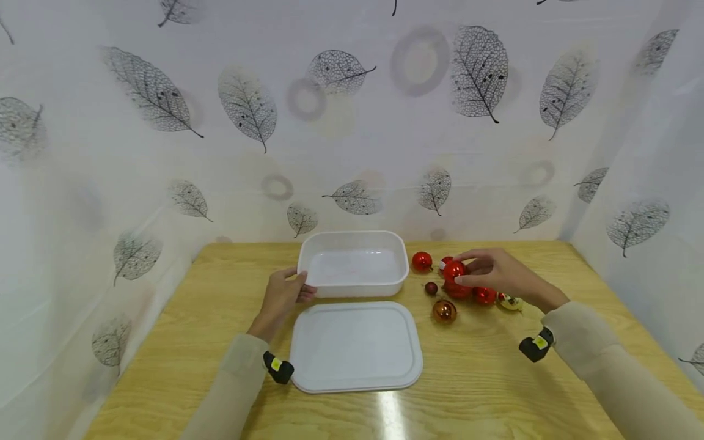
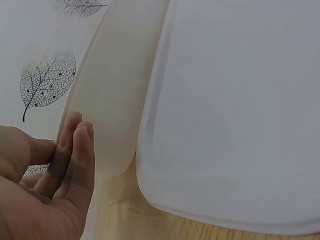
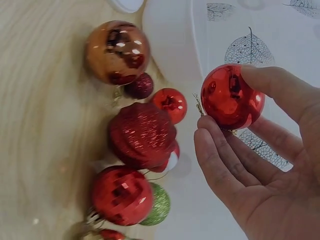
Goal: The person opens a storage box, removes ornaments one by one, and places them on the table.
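A person's right hand (image 1: 497,272) pinches a shiny red bauble (image 1: 454,269) between thumb and fingertips, holding it just above a cluster of ornaments on the wooden surface (image 1: 165,342), while the left hand (image 1: 283,296) rests with straight fingers against the near left corner of an open white container (image 1: 324,247). In the right wrist view, the thumb and fingers (image 3: 220,150) close on either side of the red bauble (image 3: 231,96), which is clear of the surface, with its small cap toward the cluster. The container lies to the left of the held bauble, its long axis running left to right across the surface, its right end wall just beside a second shiny red bauble (image 1: 421,261). The right hand is nearer to every ornament; the left hand is well apart from them, on the container's far side. The white lid (image 1: 355,345) lies flat in front of the container, between the two sleeves; the left wrist view shows its rim (image 2: 150,165) just beside the container's wall (image 2: 112,100). Below the hand sit a glittered red ornament (image 3: 142,135), a faceted red ball (image 3: 121,195), a copper bauble (image 1: 444,311) and a small dark red ball (image 1: 431,288).
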`<move>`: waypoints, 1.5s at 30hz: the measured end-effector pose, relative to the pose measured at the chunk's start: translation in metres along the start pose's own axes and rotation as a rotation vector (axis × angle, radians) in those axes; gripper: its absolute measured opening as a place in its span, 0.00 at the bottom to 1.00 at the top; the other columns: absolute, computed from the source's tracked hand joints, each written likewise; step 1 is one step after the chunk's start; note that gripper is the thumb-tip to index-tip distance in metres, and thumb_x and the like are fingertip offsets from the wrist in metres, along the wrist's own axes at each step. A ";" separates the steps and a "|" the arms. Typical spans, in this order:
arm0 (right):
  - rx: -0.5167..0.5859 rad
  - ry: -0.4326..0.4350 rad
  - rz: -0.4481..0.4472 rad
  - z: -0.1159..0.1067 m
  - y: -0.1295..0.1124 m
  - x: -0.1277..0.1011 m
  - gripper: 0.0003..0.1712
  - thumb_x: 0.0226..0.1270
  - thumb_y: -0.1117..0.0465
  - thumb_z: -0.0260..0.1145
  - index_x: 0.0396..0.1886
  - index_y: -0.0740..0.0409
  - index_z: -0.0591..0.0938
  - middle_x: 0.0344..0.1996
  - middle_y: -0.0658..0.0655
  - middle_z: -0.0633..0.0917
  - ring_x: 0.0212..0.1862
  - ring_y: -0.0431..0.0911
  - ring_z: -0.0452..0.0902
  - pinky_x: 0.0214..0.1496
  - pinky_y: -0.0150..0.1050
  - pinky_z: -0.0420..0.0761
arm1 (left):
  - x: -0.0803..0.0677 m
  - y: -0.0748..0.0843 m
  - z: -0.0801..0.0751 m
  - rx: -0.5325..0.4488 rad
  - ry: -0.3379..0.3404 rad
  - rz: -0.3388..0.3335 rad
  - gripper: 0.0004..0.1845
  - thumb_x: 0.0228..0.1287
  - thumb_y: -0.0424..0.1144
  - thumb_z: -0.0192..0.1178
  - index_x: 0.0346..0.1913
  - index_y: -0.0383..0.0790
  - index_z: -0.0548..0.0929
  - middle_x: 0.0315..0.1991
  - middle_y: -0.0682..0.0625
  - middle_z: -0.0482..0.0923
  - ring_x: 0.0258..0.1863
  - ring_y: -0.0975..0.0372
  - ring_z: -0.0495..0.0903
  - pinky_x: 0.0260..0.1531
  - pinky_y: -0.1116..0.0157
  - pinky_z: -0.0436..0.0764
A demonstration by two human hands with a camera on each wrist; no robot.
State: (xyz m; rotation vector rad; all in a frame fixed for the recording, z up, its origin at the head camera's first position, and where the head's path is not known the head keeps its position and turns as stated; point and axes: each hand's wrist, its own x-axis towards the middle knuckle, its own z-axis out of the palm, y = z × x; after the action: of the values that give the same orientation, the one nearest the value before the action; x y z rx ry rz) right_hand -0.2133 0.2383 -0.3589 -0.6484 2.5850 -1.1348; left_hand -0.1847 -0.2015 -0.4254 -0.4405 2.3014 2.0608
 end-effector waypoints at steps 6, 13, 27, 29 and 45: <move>0.004 0.004 0.020 0.005 0.013 -0.013 0.29 0.68 0.53 0.72 0.63 0.63 0.79 0.54 0.66 0.84 0.54 0.57 0.83 0.50 0.41 0.86 | -0.001 0.000 -0.001 -0.010 -0.003 0.008 0.22 0.79 0.34 0.52 0.67 0.21 0.70 0.30 0.41 0.86 0.24 0.62 0.85 0.28 0.70 0.87; 0.012 -0.002 0.027 0.008 0.021 -0.025 0.29 0.68 0.54 0.72 0.64 0.64 0.79 0.54 0.66 0.83 0.54 0.58 0.82 0.50 0.46 0.86 | -0.001 0.000 -0.003 0.007 -0.006 0.014 0.22 0.79 0.35 0.52 0.66 0.22 0.71 0.31 0.40 0.86 0.25 0.62 0.85 0.29 0.69 0.87; 0.047 -0.033 0.048 0.020 0.038 -0.042 0.30 0.67 0.55 0.73 0.64 0.65 0.78 0.47 0.58 0.86 0.48 0.50 0.83 0.46 0.39 0.85 | 0.000 -0.001 -0.002 0.017 -0.008 0.011 0.22 0.80 0.35 0.52 0.66 0.23 0.71 0.31 0.40 0.86 0.26 0.62 0.85 0.30 0.70 0.87; 0.062 -0.045 0.047 0.023 0.041 -0.043 0.30 0.66 0.56 0.73 0.64 0.66 0.78 0.46 0.57 0.87 0.47 0.49 0.83 0.45 0.38 0.84 | 0.000 -0.001 -0.003 0.013 -0.011 0.014 0.22 0.79 0.35 0.52 0.66 0.22 0.70 0.32 0.40 0.86 0.26 0.62 0.85 0.30 0.70 0.87; 0.064 -0.098 0.017 0.035 0.054 -0.044 0.30 0.67 0.57 0.73 0.63 0.69 0.78 0.41 0.55 0.87 0.45 0.47 0.84 0.45 0.34 0.84 | 0.002 -0.002 -0.001 0.011 -0.009 0.007 0.22 0.79 0.35 0.52 0.66 0.23 0.71 0.31 0.40 0.86 0.26 0.62 0.85 0.30 0.70 0.87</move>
State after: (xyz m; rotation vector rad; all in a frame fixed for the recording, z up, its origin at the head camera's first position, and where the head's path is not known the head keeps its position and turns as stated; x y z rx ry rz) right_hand -0.1781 0.2701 -0.4205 -0.6499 2.4573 -1.1452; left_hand -0.1863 -0.2030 -0.4274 -0.4234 2.3117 2.0476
